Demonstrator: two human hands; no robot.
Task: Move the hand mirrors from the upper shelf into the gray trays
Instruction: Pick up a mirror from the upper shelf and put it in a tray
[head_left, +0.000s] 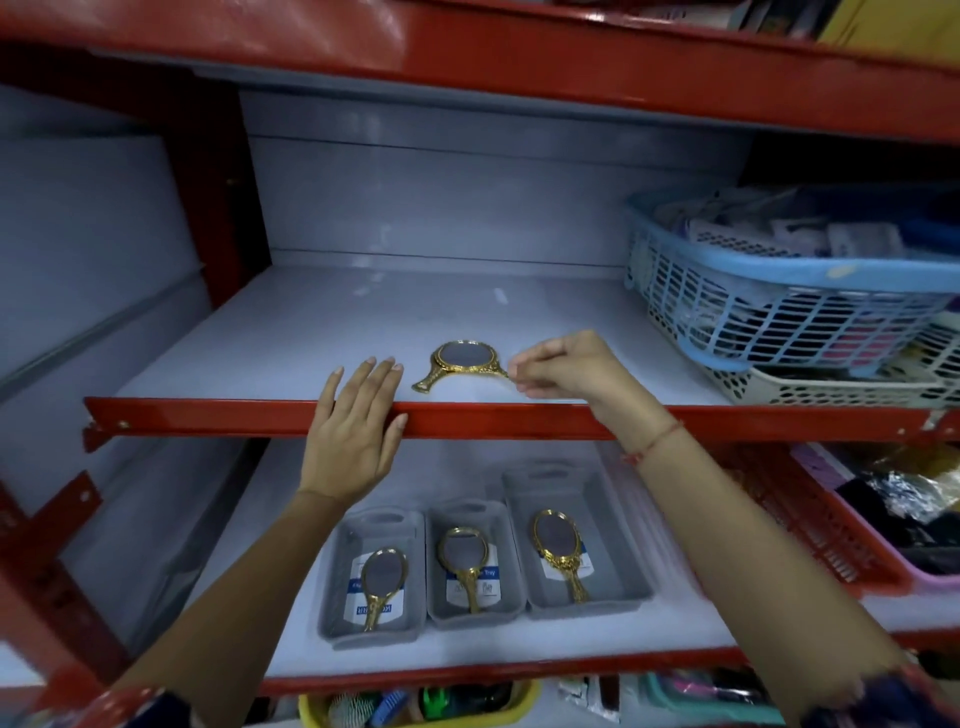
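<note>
One gold-framed hand mirror (464, 362) lies flat on the upper shelf (311, 332), handle toward the front left. My right hand (566, 366) is beside its right rim, fingertips pinched together and touching or nearly touching the frame. My left hand (353, 421) rests flat on the shelf's red front rail (208, 413), fingers spread, holding nothing. On the lower shelf stand three gray trays side by side: the left tray (332, 587), the middle tray (517, 571) and the right tray (618, 551). Each holds one gold mirror (383, 579), (464, 558), (558, 545).
A blue mesh basket (769, 306) full of small goods sits on a white basket (831, 387) at the upper shelf's right. A red basket (800, 514) and a pink one (930, 577) crowd the lower shelf's right. A yellow bin (519, 701) sits below.
</note>
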